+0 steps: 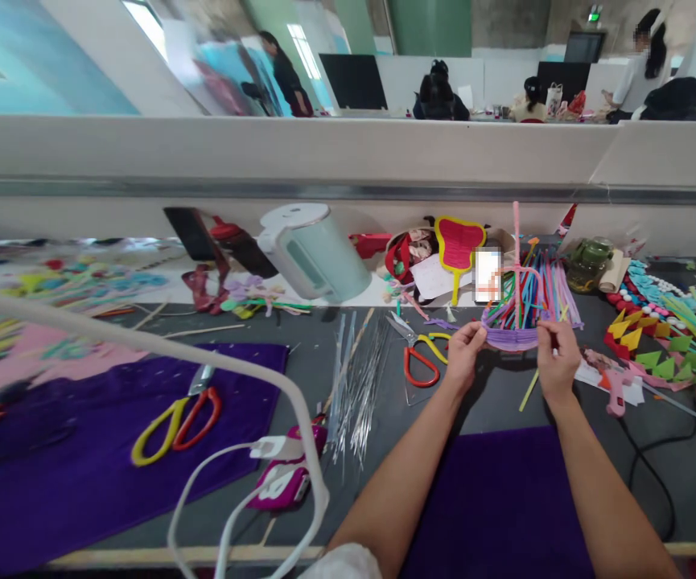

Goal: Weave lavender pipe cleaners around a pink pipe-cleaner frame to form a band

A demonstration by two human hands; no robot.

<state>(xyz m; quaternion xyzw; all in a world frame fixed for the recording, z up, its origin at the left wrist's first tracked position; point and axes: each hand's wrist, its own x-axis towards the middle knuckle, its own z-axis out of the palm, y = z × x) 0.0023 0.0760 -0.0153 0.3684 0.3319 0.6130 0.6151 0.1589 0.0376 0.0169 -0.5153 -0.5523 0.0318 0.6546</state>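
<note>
My left hand [467,352] and my right hand [558,358] pinch opposite ends of a curved purple pipe-cleaner piece [512,338], held up above the dark table. A pink stem [516,233] and a pink arch rise over it; whether they are joined to it I cannot tell. Just behind stands a thick bunch of colored pipe cleaners [556,289]. Left of my left hand lie scissors [422,366] with a red and a yellow handle. A pink glue gun [618,390] rests to the right of my right hand.
A pale kettle [329,257] and a red-and-yellow fan shape [460,245] stand along the back. Silver strips [363,394] lie mid-table. A second pair of scissors [194,414] is on purple cloth [112,482]. A white cable [251,362] arches across the left foreground; people sit beyond the partition [323,149].
</note>
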